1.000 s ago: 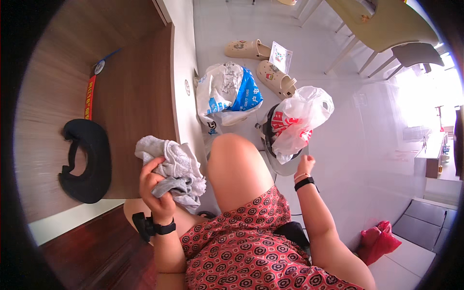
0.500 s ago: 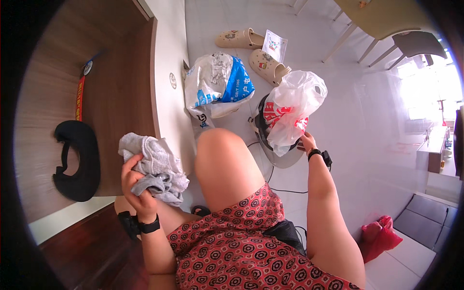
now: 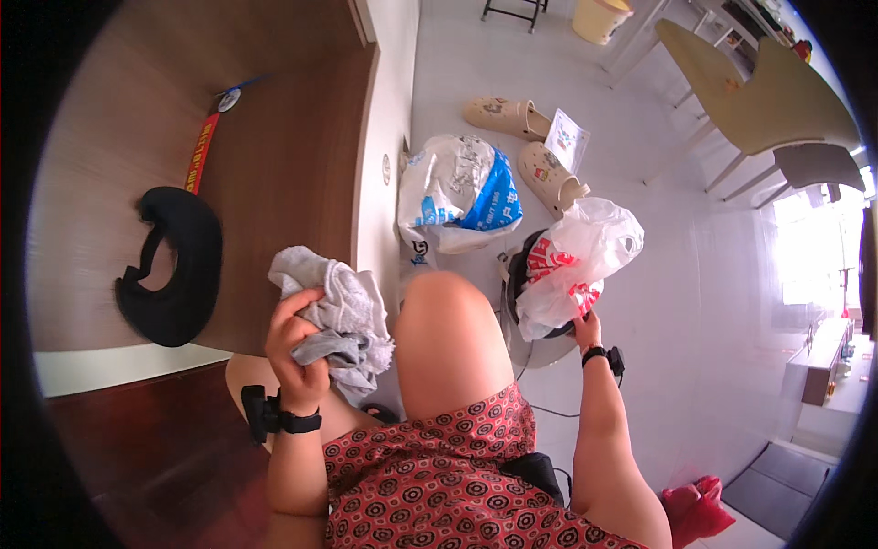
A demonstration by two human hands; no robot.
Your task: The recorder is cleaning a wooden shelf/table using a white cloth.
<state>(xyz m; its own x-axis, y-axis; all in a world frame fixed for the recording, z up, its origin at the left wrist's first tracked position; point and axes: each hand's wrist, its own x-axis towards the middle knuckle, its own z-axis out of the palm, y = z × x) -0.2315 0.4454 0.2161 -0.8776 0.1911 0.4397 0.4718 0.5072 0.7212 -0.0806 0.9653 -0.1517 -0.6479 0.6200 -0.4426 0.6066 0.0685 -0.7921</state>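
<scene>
My left hand (image 3: 297, 357) is closed around a bunched grey cloth (image 3: 343, 306), held up beside my bent knee. My right hand (image 3: 588, 331) reaches forward with its fingers curled at the lower edge of a white, see-through plastic bag (image 3: 594, 242) with red print. The bag bulges upward over a round grey thing (image 3: 540, 352) with a dark inside, standing on the floor; its kind is partly hidden. To its left slumps a white and blue plastic sack (image 3: 466, 197). Behind lie two beige clogs (image 3: 549, 174), with a printed card (image 3: 567, 137) against them.
A brown wooden cabinet (image 3: 283, 165) stands at my left, with a black crescent-shaped pad (image 3: 197, 274) in it. A thin black cable (image 3: 553, 413) crosses the floor. Chairs (image 3: 713, 91) and a yellow bucket (image 3: 601, 20) stand far off; a red bag (image 3: 700, 508) lies at lower right.
The view has shifted, so the scene sits lower and further right. My left hand still holds the grey cloth, and my right hand stays at the plastic bag.
</scene>
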